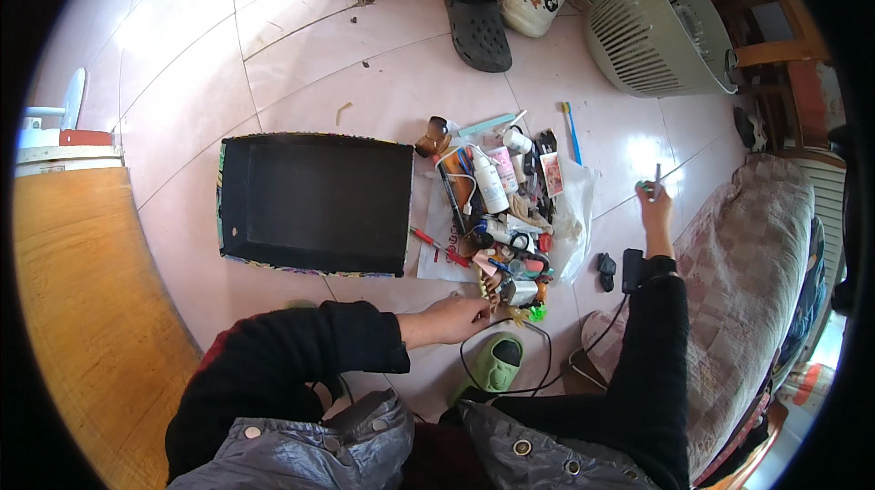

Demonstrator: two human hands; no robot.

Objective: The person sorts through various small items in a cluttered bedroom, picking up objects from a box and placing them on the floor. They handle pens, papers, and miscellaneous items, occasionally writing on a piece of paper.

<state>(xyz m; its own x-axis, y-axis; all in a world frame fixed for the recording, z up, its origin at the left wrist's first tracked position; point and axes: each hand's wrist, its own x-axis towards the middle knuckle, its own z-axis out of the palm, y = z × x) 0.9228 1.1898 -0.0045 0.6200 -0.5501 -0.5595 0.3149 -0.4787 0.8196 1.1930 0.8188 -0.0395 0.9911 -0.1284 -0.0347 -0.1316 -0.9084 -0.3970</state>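
My left hand (459,319) is at the lower edge of a pile of small items, its fingertips bent close to a tan toothed hair clip (482,285); whether it grips anything I cannot tell. Raised off to the right of the pile, my right hand (655,199) holds a small slim whitish item (657,175), with something green at its fingers. The pile lies on a plastic bag (574,216) and includes a white bottle (491,182), a pink bottle (504,168) and a red pen (437,246). A black-lined box (314,203) stands left of it, showing a bare inside.
A blue toothbrush (573,134) lies above the pile. Farther up are a dark clog (478,21), a cream clog (536,1) and a plastic basket (642,32). A quilted cover (745,257) borders the right, a wooden surface (89,271) the left. A black cable (550,353) crosses the floor.
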